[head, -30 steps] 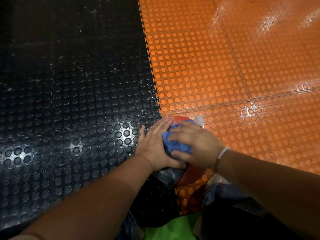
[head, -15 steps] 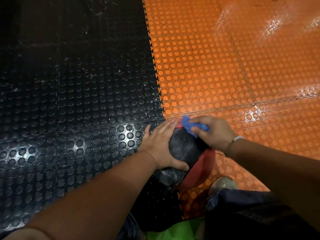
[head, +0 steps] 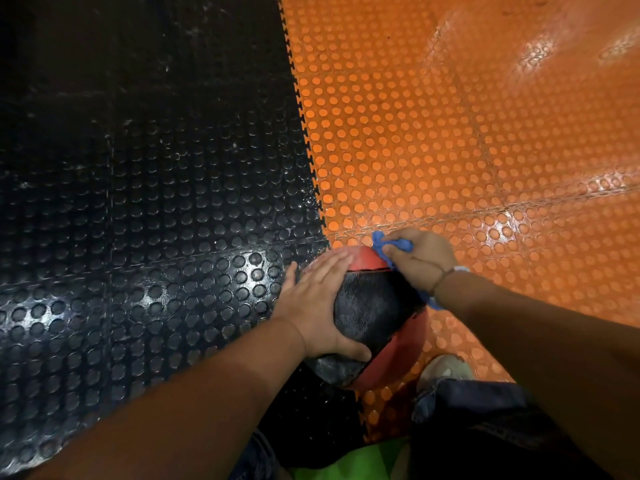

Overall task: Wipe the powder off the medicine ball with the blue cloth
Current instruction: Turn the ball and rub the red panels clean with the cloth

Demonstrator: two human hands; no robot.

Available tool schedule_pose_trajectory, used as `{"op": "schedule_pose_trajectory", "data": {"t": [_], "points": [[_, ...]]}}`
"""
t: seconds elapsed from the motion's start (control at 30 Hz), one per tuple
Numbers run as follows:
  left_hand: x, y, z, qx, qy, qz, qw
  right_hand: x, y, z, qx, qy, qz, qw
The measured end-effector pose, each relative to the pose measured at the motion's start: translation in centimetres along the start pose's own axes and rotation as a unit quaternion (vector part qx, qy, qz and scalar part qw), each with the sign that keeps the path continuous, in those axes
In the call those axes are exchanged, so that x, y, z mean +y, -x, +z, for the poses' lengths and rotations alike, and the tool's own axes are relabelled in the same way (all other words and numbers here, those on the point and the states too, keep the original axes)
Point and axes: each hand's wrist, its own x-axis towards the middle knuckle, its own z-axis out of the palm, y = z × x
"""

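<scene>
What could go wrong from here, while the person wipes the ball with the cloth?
1. The ball is steadied only by the left hand, which lies flat on its side. A strong push from the right hand could roll it away.
2. The cloth is bunched small in that hand, so the grey powder on the ball's dark part may be missed.
</scene>
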Motion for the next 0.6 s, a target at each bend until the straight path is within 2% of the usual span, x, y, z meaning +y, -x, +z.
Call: {"op": "schedule_pose_trajectory", "data": {"t": [0.07, 0.13, 0.23, 0.27, 0.3, 0.37, 0.43, 0.47, 0.6], "points": [[-0.3, 0.0, -0.1, -0.006, -0.012, 0.001, 1.0, -0.3, 1.2, 1.0, 0.0, 0.059, -0.051, 0.997], [-0.7, 0.1, -0.4, -0.016, -0.023, 0.002, 1.0, -1.2, 3.4, 1.1, -0.019, 0.083, -0.147, 0.985], [-1.0, 0.3, -0.3, -0.022, -0.038, 0.012, 0.999, -1.3, 5.3, 0.3, -0.057, 0.098, -0.304, 0.946], [-0.9, 0.4, -0.2, -0.021, -0.039, 0.015, 0.999, -0.8, 5.0, 0.0, -0.063, 0.104, -0.317, 0.941], [-0.7, 0.3, -0.1, -0.019, -0.037, 0.017, 0.999, -0.4, 4.3, -0.2, -0.06, 0.095, -0.286, 0.952], [-0.2, -0.1, 0.1, -0.015, -0.026, 0.019, 0.999, -0.1, 2.8, -0.5, -0.018, 0.053, -0.138, 0.989], [0.3, -0.5, 0.1, -0.012, -0.018, 0.021, 1.0, -0.1, 2.2, 0.1, 0.025, 0.061, -0.033, 0.997], [0.4, -0.7, 0.1, -0.015, -0.02, 0.022, 0.999, -0.4, 2.7, 0.6, 0.026, 0.076, -0.037, 0.996], [0.3, -0.4, -0.2, -0.029, -0.053, 0.036, 0.998, -0.9, 6.7, 0.6, -0.026, 0.089, -0.16, 0.983]]}}
